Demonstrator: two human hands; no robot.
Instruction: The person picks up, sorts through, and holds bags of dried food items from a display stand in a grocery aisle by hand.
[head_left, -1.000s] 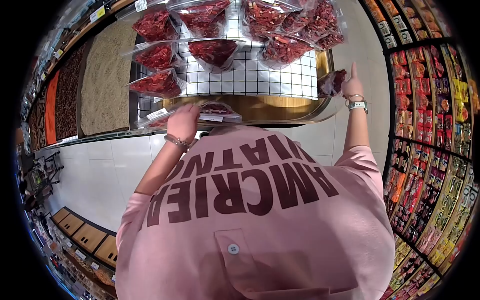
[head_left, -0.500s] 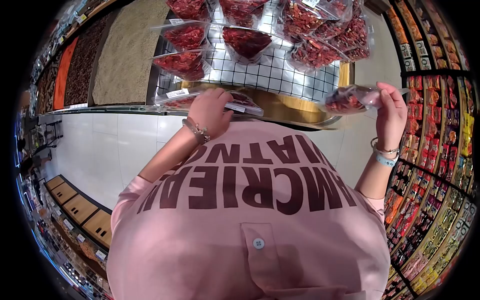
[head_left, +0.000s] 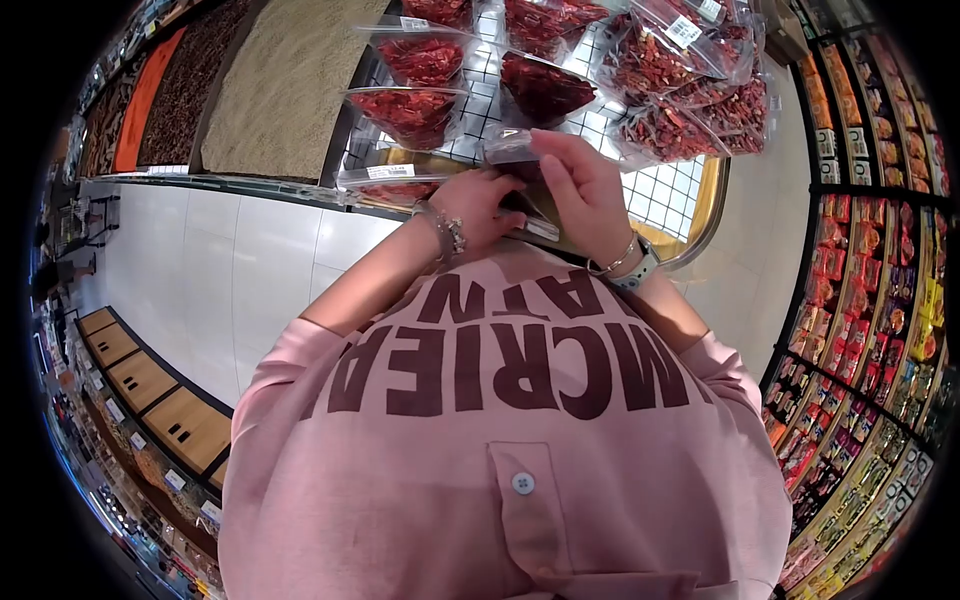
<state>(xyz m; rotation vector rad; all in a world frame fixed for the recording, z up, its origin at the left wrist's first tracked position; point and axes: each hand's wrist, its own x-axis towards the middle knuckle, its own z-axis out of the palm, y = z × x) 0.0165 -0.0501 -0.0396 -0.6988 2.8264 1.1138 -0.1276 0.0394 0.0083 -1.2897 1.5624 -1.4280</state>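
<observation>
Between the thumb and fingers of my right hand (head_left: 585, 195) is the top of a clear bag of dried red chilies (head_left: 514, 150), held over the display's front edge. My left hand (head_left: 474, 208) is right beside it, fingers bent around a bag lying low at the front, whose pale edge (head_left: 541, 230) shows by the thumb. Most of that bag is hidden under my hands. Left of my left hand, another labelled bag (head_left: 392, 180) lies along the front edge. Behind, bagged dark red chilies (head_left: 545, 88) stand on the wire grid.
More chili bags (head_left: 690, 85) are piled at the back right of the wire grid (head_left: 670, 205). Left of it, a bin of pale grain-like goods (head_left: 280, 95) adjoins darker bins. Shelves of packaged snacks (head_left: 850, 270) rise on the right. Wooden drawers (head_left: 155, 385) stand at lower left.
My right hand has swung inward from the far right with its chili bag, coming beside my left hand. My left hand has stayed at the front bags. The view has shifted slightly.
</observation>
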